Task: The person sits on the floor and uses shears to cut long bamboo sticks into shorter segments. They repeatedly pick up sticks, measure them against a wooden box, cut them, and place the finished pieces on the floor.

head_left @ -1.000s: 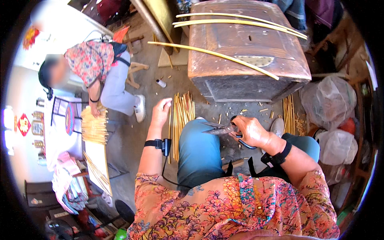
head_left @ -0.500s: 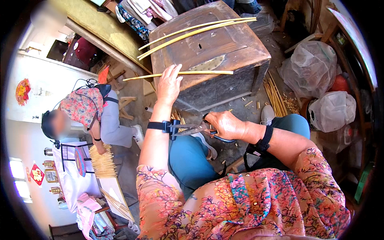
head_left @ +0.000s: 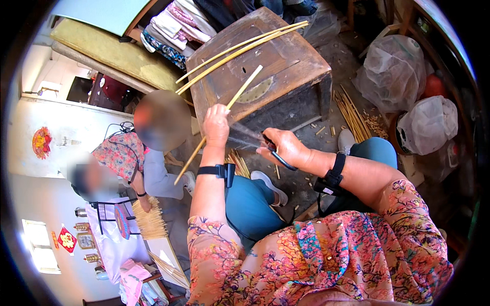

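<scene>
My left hand (head_left: 217, 126) is closed around a long pale-yellow stick (head_left: 246, 87), which slants from upper right to lower left in front of a worn wooden cabinet (head_left: 301, 74). In my right hand (head_left: 288, 147) is a pair of scissors with black handles (head_left: 282, 159). Their blades point left toward the stick and are smeared by motion, so whether they touch it is unclear. On the cabinet top lie a few more long yellow sticks (head_left: 240, 55), side by side.
Cut stubs and a bundle of sticks (head_left: 352, 116) lie on the floor beside my shoe. Plastic bags (head_left: 395, 71) fill the right side. At left another person (head_left: 122, 153) bends over, a hand on a dense bundle of sticks (head_left: 152, 222). Clothes (head_left: 178, 23) are piled behind the cabinet.
My left hand has taken the stick from lying flat at the cabinet's edge to a steep slant. The scissors have moved up toward it. The other person's hand stays on the bundle.
</scene>
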`<move>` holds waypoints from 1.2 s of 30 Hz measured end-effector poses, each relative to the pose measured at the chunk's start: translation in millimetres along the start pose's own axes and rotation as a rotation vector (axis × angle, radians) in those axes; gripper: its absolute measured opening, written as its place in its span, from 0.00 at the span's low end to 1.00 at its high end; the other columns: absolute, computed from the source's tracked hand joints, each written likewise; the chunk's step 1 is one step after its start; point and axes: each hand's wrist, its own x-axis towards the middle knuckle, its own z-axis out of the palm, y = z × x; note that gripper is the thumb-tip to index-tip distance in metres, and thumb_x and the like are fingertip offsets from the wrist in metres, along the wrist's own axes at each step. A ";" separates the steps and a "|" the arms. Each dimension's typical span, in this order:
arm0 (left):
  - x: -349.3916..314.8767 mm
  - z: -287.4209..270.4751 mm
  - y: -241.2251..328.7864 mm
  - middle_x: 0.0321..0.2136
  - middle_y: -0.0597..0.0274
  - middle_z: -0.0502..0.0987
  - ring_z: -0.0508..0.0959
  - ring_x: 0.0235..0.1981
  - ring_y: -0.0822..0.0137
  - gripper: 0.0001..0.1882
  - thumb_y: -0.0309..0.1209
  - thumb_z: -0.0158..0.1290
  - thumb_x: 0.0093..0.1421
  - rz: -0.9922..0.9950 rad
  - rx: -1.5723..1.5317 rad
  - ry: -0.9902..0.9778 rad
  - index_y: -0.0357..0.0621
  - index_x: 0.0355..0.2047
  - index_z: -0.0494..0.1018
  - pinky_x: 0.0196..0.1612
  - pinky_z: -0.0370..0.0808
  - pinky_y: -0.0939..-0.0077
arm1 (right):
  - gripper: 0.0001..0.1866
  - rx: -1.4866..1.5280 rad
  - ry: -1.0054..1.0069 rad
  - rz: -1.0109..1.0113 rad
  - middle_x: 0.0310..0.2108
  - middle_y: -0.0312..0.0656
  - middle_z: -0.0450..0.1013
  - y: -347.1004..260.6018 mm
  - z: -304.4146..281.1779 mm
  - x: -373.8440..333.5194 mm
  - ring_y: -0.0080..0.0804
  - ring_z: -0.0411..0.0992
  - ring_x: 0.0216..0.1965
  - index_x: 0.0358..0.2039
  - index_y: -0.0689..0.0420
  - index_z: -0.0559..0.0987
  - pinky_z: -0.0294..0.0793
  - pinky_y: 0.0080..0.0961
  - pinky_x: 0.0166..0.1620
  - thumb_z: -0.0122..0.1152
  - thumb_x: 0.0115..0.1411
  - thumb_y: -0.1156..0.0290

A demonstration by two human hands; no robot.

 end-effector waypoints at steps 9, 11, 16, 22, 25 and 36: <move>-65.4 -101.4 15.5 0.19 0.71 0.68 0.60 0.17 0.84 0.11 0.31 0.43 0.64 -0.547 -0.970 -0.295 0.38 0.38 0.72 0.20 0.56 0.90 | 0.06 0.901 0.180 0.494 0.27 0.40 0.72 -7.0 -29.2 19.8 0.22 0.70 0.23 0.32 0.61 0.71 0.71 0.20 0.25 0.54 0.56 0.72; -93.7 -109.4 26.2 0.19 0.70 0.68 0.60 0.17 0.83 0.11 0.31 0.43 0.64 -0.612 -1.086 -0.355 0.38 0.39 0.72 0.20 0.55 0.90 | 0.07 0.960 0.113 0.459 0.28 0.40 0.73 -10.1 -29.6 21.7 0.23 0.70 0.24 0.32 0.62 0.72 0.71 0.20 0.25 0.55 0.56 0.71; -133.8 -109.6 47.1 0.20 0.66 0.70 0.60 0.17 0.83 0.12 0.33 0.46 0.64 -0.668 -1.206 -0.361 0.35 0.37 0.72 0.21 0.56 0.91 | 0.09 0.940 -0.048 0.344 0.26 0.39 0.72 -16.5 -30.7 12.7 0.23 0.71 0.25 0.36 0.63 0.72 0.73 0.20 0.29 0.55 0.59 0.70; -154.3 -103.5 47.0 0.22 0.67 0.71 0.62 0.19 0.81 0.11 0.31 0.46 0.63 -0.677 -1.238 -0.361 0.36 0.38 0.73 0.24 0.59 0.91 | 0.06 0.830 -0.116 0.203 0.24 0.36 0.70 -24.9 -26.1 3.0 0.21 0.70 0.25 0.37 0.60 0.71 0.72 0.20 0.29 0.54 0.60 0.74; -157.5 -101.4 45.2 0.22 0.67 0.71 0.63 0.20 0.81 0.11 0.31 0.46 0.63 -0.651 -1.212 -0.354 0.36 0.38 0.73 0.24 0.60 0.90 | 0.06 0.780 -0.126 0.185 0.24 0.36 0.70 -30.8 -27.4 1.6 0.20 0.69 0.25 0.37 0.60 0.70 0.72 0.20 0.29 0.54 0.60 0.75; -162.5 -94.7 34.8 0.25 0.66 0.72 0.66 0.24 0.79 0.09 0.29 0.48 0.62 -0.632 -1.180 -0.295 0.36 0.39 0.72 0.28 0.64 0.87 | 0.05 0.702 -0.142 0.123 0.23 0.33 0.68 -39.7 -35.3 2.8 0.16 0.67 0.26 0.31 0.61 0.71 0.69 0.19 0.30 0.55 0.57 0.75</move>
